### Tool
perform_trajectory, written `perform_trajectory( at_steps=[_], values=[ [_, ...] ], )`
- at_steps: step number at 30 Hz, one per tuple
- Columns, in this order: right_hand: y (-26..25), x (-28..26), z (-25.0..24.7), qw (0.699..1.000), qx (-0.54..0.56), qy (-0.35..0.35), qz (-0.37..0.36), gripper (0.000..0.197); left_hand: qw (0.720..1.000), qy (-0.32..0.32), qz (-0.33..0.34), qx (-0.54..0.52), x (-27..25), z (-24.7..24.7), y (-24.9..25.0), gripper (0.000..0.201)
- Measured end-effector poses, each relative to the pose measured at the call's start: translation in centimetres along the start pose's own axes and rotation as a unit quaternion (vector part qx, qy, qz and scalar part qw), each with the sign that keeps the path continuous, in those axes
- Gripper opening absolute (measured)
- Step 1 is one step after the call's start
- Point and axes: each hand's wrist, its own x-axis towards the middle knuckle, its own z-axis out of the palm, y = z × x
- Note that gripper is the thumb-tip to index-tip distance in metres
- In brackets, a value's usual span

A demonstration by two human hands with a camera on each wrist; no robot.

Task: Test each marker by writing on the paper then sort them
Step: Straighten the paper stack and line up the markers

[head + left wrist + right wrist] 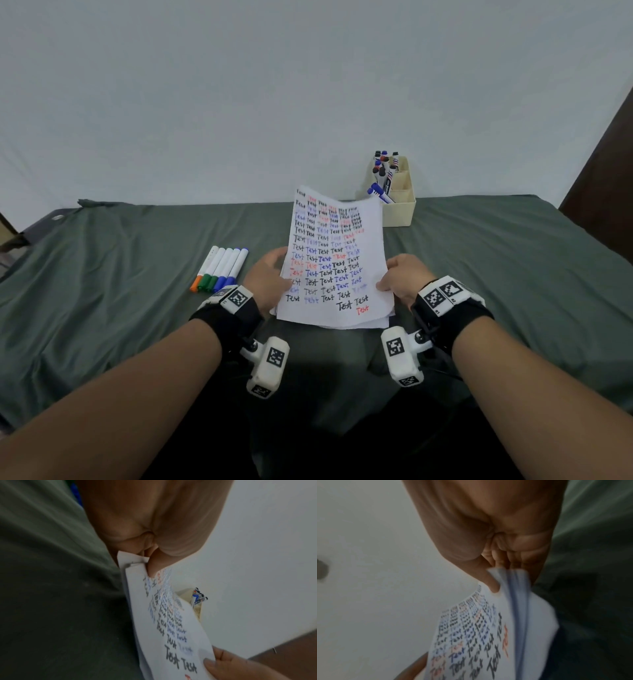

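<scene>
The paper (337, 260), a thin stack of white sheets, is held lifted above the worktop (496, 260), its far end raised and curling toward the wall (308, 85). We see its top sheet covered with rows of the word "Test" in black, blue and red, the lowest entry a red one near the right corner. The left hand (270, 277) grips the left edge of the paper, thumb on top and fingers curled beneath; in the left wrist view the thumb (154, 563) pinches the sheets at their edge. The right hand (406, 275) grips the right edge in the same manner, and in the right wrist view its thumb (489, 582) presses on the top sheet while the other sheets fan out below it. Both hands are thus closed on the paper.

To the left of the paper, five markers (222, 269) lie side by side on the worktop, touching one another, caps toward us: one orange, two green, two blue. Beyond the paper and to its right stands a cream organizer (399, 212) with several compartments; a bundle of further markers (385, 174) stands and leans in its left part, while the compartments on its right show only bare walls. We cannot tell whether the paper touches the organizer.

A wrinkled green cloth (102, 291) covers the worktop. Each wrist carries a black strap with white coded tags and a white camera block (269, 365).
</scene>
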Motion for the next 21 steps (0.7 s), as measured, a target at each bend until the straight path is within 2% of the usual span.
perform_trajectory(
  at_steps=[2,4,9,12,17,21],
  values=[
    [-0.7,-0.1,0.2,0.999,-0.002,0.029,-0.037,0.015,0.998,0.040,0.041,-0.002,-0.4,-0.2,0.5,0.060],
    [-1.4,-0.4,0.4,0.994,0.013,0.073,-0.077,0.021,0.995,0.065,0.078,-0.007,-0.7,-0.3,1.0,0.057],
    [-2.2,-0.8,0.8,0.974,0.046,0.143,-0.167,0.036,0.985,0.124,0.119,-0.007,-0.2,0.0,1.9,0.051],
    [-1.6,-1.3,1.2,0.972,0.056,0.158,-0.167,0.037,0.983,0.143,0.110,0.033,0.2,0.4,1.7,0.048],
    [0.3,-1.2,2.2,0.978,0.038,0.149,-0.140,0.017,0.975,0.174,0.089,0.105,0.1,1.7,0.9,0.031],
    [0.5,-0.5,2.4,0.981,0.037,0.135,-0.136,0.022,0.974,0.164,0.086,0.131,0.1,1.5,1.2,0.019]
  ],
)
